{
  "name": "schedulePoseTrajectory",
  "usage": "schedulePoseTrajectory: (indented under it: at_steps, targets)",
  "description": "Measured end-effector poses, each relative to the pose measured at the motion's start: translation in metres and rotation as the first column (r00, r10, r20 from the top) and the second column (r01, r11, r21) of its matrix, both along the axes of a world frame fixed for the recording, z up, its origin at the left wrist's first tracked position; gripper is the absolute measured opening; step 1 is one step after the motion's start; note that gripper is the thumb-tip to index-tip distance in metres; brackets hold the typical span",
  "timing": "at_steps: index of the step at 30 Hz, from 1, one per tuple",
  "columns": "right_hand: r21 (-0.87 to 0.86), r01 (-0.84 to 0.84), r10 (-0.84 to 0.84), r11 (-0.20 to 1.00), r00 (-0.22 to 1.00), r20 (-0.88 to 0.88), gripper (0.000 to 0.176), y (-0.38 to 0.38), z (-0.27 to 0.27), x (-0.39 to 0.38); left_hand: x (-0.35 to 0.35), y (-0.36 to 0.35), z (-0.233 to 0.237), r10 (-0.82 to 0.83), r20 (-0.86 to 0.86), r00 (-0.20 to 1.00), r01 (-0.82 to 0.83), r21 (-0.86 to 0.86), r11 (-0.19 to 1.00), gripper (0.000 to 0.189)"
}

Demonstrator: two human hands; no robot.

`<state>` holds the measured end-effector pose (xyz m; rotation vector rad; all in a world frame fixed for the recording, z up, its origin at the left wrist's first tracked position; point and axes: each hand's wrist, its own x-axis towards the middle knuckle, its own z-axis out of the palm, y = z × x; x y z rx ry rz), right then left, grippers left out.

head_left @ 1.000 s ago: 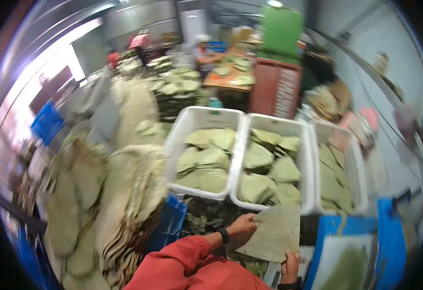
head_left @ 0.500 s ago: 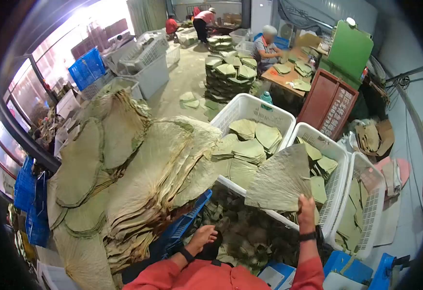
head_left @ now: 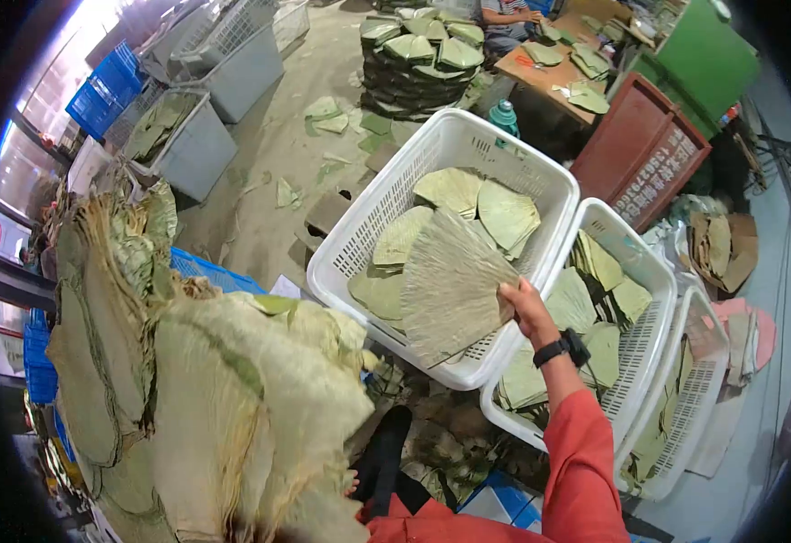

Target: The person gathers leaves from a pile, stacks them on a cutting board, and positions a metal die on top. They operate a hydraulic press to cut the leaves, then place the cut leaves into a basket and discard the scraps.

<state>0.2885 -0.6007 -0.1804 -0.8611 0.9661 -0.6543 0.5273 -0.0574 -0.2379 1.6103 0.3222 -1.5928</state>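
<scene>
My right hand (head_left: 531, 312) pinches the narrow end of a fan-shaped dried leaf (head_left: 454, 285), held over the nearest white basket (head_left: 323, 271). Stacks of similar leaf fans (head_left: 508, 213) lie inside that basket. To my left rises a tall pile of large dried leaves (head_left: 205, 389), with a broad pale leaf (head_left: 314, 398) spread at its near side. Only a sliver of my left hand (head_left: 355, 484) shows at this leaf's lower edge; its fingers are mostly hidden, so its grip cannot be made out.
Two more white baskets (head_left: 653, 339) with leaf pieces stand to the right. Ahead are a stacked leaf pile (head_left: 418, 68), a green bottle (head_left: 504, 118) and a red board (head_left: 639, 149). A co-worker (head_left: 508, 18) sits at an orange table (head_left: 540, 77). Grey crates (head_left: 192, 158) stand left.
My right hand has carried the leaf fan leftward over the nearest basket. My left hand has moved from my lap to the big leaf's edge, mostly out of sight. The view has tilted down.
</scene>
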Motion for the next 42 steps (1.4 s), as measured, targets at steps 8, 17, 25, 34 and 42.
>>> schedulePoseTrajectory:
  at_steps: [8,17,25,34,42]
  targets:
    - [0.054,-0.033,0.033,0.998,0.999,0.009,0.033,-0.053,-0.048,0.085,0.006,0.024,-0.003,0.127,0.013,0.992,-0.127,0.164,0.978,0.045]
    - [0.245,0.254,-0.3,0.936,0.938,0.174,0.034,-0.02,-0.119,0.125,-0.008,0.05,-0.005,0.198,0.022,0.98,-0.198,0.212,0.957,0.051]
    - [0.344,0.333,-0.328,0.878,0.942,-0.074,0.045,0.014,-0.187,0.115,-0.011,0.049,-0.014,0.227,0.037,0.973,-0.23,0.204,0.952,0.056]
    - [0.303,0.309,-0.323,0.902,0.946,-0.004,0.025,0.095,-0.1,-0.015,-0.026,0.022,0.02,0.005,-0.006,1.0,-0.006,-0.123,0.992,0.047]
    - [-0.082,-0.021,0.036,0.996,0.98,0.193,0.029,0.142,0.097,-0.012,-0.069,0.044,0.253,-0.376,0.15,0.914,0.401,-0.466,0.789,0.037]
